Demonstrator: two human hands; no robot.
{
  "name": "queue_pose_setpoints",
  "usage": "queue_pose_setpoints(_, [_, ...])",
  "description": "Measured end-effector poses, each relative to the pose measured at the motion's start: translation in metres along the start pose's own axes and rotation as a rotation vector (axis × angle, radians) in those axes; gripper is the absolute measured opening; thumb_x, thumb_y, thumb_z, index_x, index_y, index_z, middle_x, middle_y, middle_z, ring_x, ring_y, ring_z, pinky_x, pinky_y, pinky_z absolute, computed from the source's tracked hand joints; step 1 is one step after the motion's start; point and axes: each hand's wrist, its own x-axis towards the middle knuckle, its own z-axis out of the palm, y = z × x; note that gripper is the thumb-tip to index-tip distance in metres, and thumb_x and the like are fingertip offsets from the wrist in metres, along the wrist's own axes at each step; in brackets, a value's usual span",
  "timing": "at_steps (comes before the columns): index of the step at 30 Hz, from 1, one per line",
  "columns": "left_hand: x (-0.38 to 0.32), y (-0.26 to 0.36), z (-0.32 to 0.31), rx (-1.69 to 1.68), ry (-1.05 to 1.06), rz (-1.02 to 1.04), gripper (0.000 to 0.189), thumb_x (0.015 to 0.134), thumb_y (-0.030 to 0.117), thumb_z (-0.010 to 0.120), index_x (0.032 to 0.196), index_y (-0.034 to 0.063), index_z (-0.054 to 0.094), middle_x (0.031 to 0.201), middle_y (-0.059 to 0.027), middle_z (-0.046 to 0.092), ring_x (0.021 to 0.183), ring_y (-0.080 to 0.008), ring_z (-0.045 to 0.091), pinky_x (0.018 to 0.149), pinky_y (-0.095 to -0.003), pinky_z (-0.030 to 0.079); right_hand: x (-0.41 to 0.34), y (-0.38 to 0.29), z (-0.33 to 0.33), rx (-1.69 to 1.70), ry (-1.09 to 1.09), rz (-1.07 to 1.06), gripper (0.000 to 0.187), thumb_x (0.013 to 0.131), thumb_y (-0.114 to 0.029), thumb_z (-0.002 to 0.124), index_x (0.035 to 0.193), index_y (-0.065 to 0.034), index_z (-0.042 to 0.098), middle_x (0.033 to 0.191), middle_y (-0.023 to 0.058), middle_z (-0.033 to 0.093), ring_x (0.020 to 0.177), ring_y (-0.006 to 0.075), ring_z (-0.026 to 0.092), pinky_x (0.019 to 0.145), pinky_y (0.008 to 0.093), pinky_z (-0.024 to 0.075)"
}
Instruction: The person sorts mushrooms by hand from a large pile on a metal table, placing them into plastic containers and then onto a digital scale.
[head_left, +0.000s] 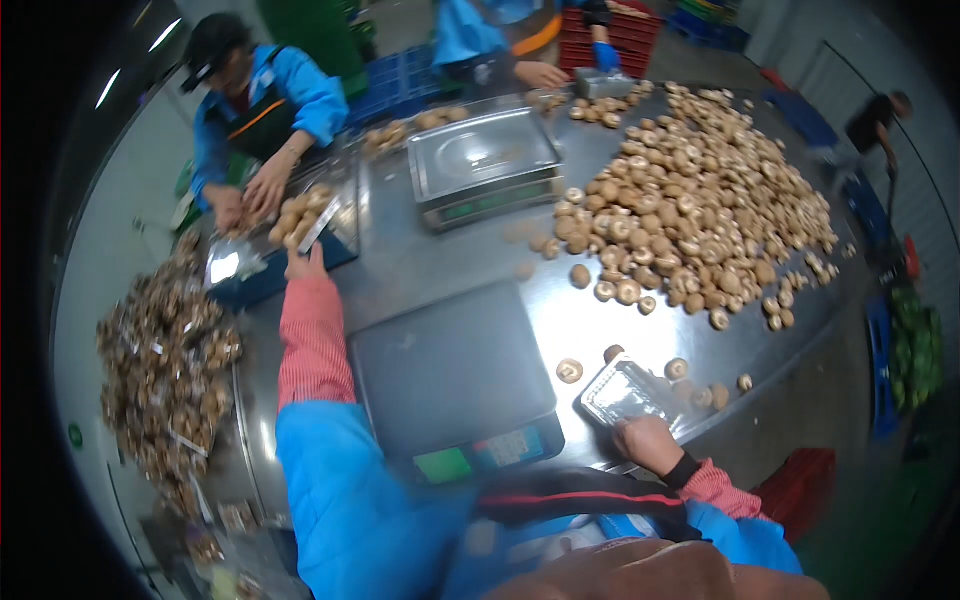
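My left hand (306, 262) reaches out at the upper left and holds a tray of brown mushrooms (300, 214) with a white strip on its edge, beside a co-worker's hands. At the lower right my right hand (649, 442) grips the near edge of a clear plastic tray (628, 390) on the metal table. No mushrooms show in that clear tray. Between my arms stands a digital scale (454, 367) with a bare dark platform and a lit green display. Loose mushrooms (570, 370) lie around the clear tray.
A big mushroom heap (675, 210) covers the table's right. A second scale (484, 154) with a steel platform stands ahead. Packed mushrooms (169, 360) pile up at left. One co-worker (262, 112) works at upper left, another (495, 37) across the table; a person (870, 131) stands far right.
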Motion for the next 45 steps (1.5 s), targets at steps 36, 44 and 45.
queue_pose_setpoints(36, [-0.423,0.318,0.099,-0.423,-1.901,0.457,0.038,0.093,0.016,0.057,0.128,0.0032,0.052,0.108,-0.0128,0.063,0.097,-0.0210,0.061,0.086,-0.0331,0.048,-0.045,0.128,-0.043,0.743,0.199,0.264,0.042,0.089,-0.030,0.059,0.121,-0.0026,0.054,0.081,0.0170,0.065,0.071,0.0267,0.064,0.067,0.0365,0.0520])
queue_pose_setpoints(44, [-0.347,0.298,0.190,-0.163,-1.275,0.281,0.084,0.079,0.037,0.078,0.144,0.0034,0.037,0.128,-0.0166,0.053,0.111,-0.0222,0.057,0.083,-0.0322,0.051,-0.075,0.255,-0.069,0.513,0.458,1.162,0.051,0.092,-0.022,0.047,0.138,-0.0055,0.034,0.083,0.0223,0.067,0.079,0.0361,0.068,0.070,0.0449,0.0540])
queue_pose_setpoints(45, [-0.328,0.299,0.195,-0.009,-1.226,0.243,0.098,0.073,0.042,0.082,0.146,0.0013,0.031,0.137,-0.0197,0.048,0.117,-0.0245,0.055,0.087,-0.0357,0.051,-0.085,0.271,-0.070,0.270,0.433,1.211,0.045,0.091,-0.025,0.046,0.130,-0.0027,0.047,0.092,0.0273,0.067,0.089,0.0439,0.066,0.078,0.0528,0.0515])
